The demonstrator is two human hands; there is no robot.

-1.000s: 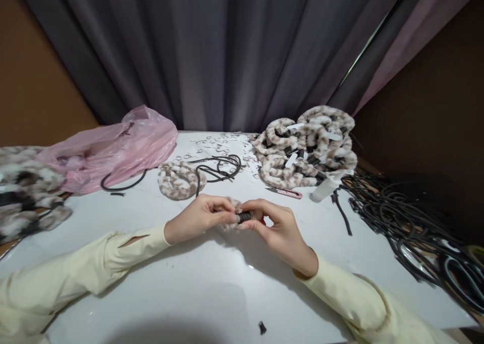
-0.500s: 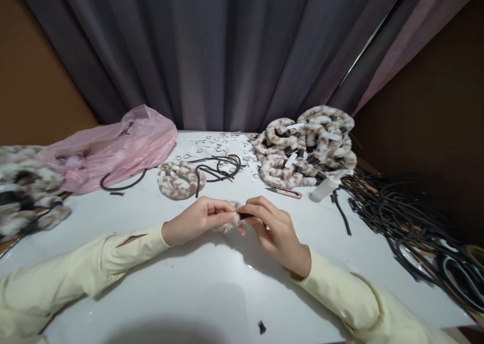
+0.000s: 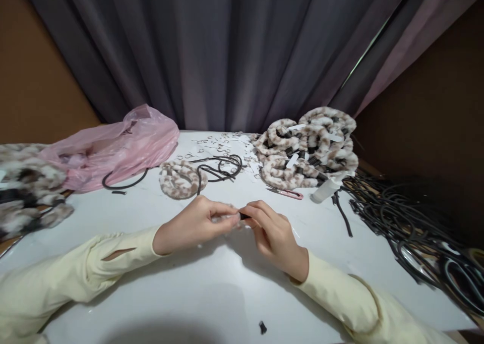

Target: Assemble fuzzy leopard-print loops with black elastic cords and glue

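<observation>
The right hand (image 3: 275, 233) pinches a small plush piece (image 3: 244, 216) at its black section, fingers curled over it from above. The left hand (image 3: 194, 227) grips the same piece from the other side, thumb and fingertips pressed together beside the black part. The fingers of both hands nearly meet and cover most of the piece, which is held up just above the white table (image 3: 170, 298); only the black bit and a little pale fluff show. Both arms wear pale yellow sleeves (image 3: 340, 294), the left with a slit in it.

Just beyond the hands, a brown-and-white plush ring (image 3: 165, 184) lies flat, with a looped black cord (image 3: 241, 165) beside it. A pink-handled cutter (image 3: 293, 194) rests near a whitish bottle (image 3: 324, 189), in front of a pile of plush rings (image 3: 327, 116) bearing white tags. Small metal rings and clasps (image 3: 212, 145) lie scattered toward the back. A tangle of black cords (image 3: 393, 210) fills the right side; a pink plastic bag (image 3: 139, 142) and more plush (image 3: 41, 175) sit at the left. A short black scrap (image 3: 262, 327) lies near the front edge.
</observation>
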